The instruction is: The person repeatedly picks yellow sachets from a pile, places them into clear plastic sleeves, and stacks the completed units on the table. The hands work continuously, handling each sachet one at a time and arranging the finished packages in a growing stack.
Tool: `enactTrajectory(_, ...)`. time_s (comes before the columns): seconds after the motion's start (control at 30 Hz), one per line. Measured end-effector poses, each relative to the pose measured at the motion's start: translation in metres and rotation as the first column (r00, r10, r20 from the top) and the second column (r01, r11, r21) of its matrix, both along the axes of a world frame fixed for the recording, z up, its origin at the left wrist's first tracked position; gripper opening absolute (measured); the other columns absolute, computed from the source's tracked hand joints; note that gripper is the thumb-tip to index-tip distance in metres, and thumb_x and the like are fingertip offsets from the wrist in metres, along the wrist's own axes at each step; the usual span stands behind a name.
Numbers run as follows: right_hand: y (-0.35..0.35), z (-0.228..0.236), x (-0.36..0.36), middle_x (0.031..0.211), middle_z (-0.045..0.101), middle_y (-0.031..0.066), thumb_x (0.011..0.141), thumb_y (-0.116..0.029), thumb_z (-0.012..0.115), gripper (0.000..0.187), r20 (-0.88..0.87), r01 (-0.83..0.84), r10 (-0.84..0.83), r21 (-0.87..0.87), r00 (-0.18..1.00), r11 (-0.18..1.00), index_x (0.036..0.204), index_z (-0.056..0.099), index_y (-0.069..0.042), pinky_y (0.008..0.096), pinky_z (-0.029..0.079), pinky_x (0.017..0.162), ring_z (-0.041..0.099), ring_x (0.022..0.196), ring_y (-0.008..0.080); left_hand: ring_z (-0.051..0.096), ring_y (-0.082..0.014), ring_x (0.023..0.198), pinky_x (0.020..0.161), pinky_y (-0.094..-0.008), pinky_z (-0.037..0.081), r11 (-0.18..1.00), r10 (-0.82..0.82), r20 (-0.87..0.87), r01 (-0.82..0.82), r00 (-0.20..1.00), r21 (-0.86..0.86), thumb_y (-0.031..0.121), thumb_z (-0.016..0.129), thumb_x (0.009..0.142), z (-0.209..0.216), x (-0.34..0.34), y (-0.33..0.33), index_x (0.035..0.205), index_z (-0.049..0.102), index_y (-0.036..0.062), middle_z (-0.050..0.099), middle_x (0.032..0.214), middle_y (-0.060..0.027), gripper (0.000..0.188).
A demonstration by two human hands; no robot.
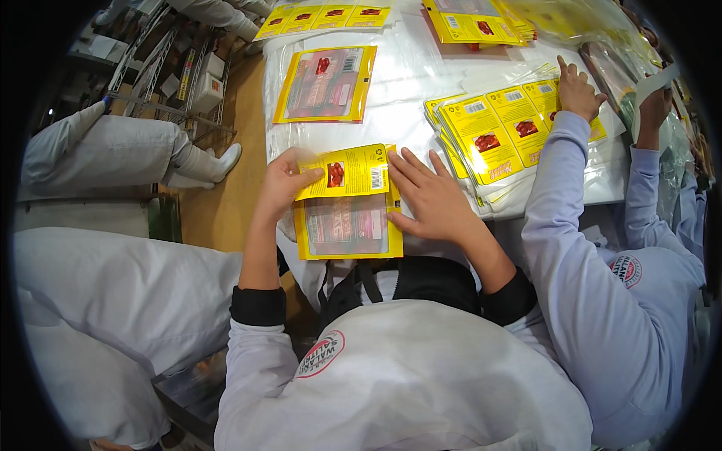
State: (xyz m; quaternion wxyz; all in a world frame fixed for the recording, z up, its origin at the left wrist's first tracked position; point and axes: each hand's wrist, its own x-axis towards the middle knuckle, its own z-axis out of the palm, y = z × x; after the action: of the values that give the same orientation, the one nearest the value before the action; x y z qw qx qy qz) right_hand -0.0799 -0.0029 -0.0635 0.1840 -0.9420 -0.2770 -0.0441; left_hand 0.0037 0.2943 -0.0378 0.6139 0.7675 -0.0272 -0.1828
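Observation:
In front of me a yellow-edged plastic pouch [310, 233] with a see-through window lies at the table's near edge. Across its upper part is a yellow label [359, 161] with a red food picture and a barcode. My left hand [283, 180] pinches the label's left end between thumb and fingers. My right hand [432, 192] rests with spread fingers at the right edge of the label and pouch, palm down. Farther off, a second yellow-edged pouch [323, 84] lies on the white table.
Stacked yellow label sheets [489, 139] lie to the right, under a co-worker's hand [577, 90]. More yellow packs [477, 26] and a row of labels [323, 19] are at the back. The white-covered table [410, 83] borders a brown floor. Wire shelving [169, 83] stands left, near other people in white.

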Motion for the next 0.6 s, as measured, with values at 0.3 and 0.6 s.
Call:
enactTrajectory(0.3, -0.0019, 0.0001, 0.0002, 0.157, 0.033, 0.0161, 0.089, -0.05, 0.054, 0.078, -0.006, 0.0, 0.0, 0.017, 1.0, 1.0, 0.144, 0.042, 0.003, 0.057, 0.02, 0.118, 0.029, 0.147, 0.0311, 0.062, -0.0082, 0.087, 0.079, -0.0246, 0.05, 0.999, -0.031, -0.037, 0.032, 0.999, 0.041, 0.003, 0.075, 0.082, 0.0004, 0.002, 0.004, 0.101, 0.064, 0.0026, 0.067, 0.096, -0.0019, 0.022)
enactTrajectory(0.6, -0.0026, -0.0011, -0.0009, 0.157, 0.033, 0.0158, 0.089, -0.05, 0.054, 0.078, -0.004, 0.003, -0.003, 0.011, 1.0, 1.0, 0.144, 0.041, 0.003, 0.0565, 0.019, 0.118, 0.029, 0.147, 0.0307, 0.063, -0.0087, 0.089, 0.078, -0.0243, 0.052, 1.0, 0.011, -0.016, -0.011, 1.0, -0.016, 0.002, 0.075, 0.082, -0.0001, -0.0007, 0.0049, 0.103, 0.064, 0.0023, 0.067, 0.098, -0.003, 0.023)
